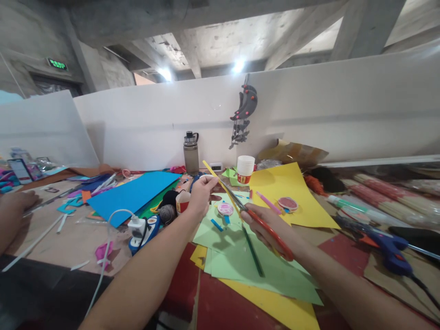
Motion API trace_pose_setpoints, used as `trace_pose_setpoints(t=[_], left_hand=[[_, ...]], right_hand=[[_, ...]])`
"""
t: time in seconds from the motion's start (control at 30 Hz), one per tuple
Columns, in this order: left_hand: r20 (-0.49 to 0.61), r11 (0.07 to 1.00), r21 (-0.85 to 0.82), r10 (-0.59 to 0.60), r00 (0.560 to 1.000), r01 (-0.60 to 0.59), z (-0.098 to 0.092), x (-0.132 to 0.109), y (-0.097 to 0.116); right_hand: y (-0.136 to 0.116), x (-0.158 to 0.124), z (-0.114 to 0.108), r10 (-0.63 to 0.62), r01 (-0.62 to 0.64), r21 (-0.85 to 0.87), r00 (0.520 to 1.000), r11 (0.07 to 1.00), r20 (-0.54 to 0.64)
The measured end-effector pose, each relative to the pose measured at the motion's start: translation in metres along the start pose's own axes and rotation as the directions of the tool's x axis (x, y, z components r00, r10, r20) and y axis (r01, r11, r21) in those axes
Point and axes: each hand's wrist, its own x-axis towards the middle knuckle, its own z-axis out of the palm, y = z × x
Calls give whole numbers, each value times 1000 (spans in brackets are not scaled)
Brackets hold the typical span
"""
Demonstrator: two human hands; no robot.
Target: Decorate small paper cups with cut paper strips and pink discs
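My left hand (202, 192) pinches a narrow yellow paper strip (210, 169) above the table. Red-handled scissors (270, 230) are gripped in my right hand (263, 224), their blades pointing up and left along the strip, close to my left fingers. Whether the blades touch the paper, I cannot tell. Below both hands lie light green paper sheets (237, 256), bearing a dark green pencil (252, 252), a small blue paper strip (217, 224) and a round pink-and-white piece (225, 209) with a blue tab.
Yellow paper (302, 201) lies right, under a pink pen (268, 201). Paper cups (245, 168) and a bottle (191, 153) stand behind. A power strip (144, 233) and blue sheet (137, 192) are left; a glue gun (388, 250) is right. Another person's hand (22, 201) rests far left.
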Motion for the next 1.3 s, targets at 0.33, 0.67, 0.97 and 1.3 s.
trace_pose_setpoints(t=[0.33, 0.67, 0.97, 1.3], left_hand=[[8, 1000, -19, 3, 1000, -3, -1, 0, 0], [-60, 1000, -19, 21, 998, -23, 1, 2, 4], [-70, 998, -39, 43, 997, -46, 1, 1, 4], [-21, 999, -30, 25, 999, -25, 0, 1, 0]], right_hand=[[-7, -2, 1, 40, -41, 52, 999, 998, 21], [0, 0, 2, 59, -63, 55, 995, 996, 78], [-3, -2, -2, 2, -1, -29, 998, 1000, 62], [-4, -3, 0, -51, 51, -25, 999, 998, -12]])
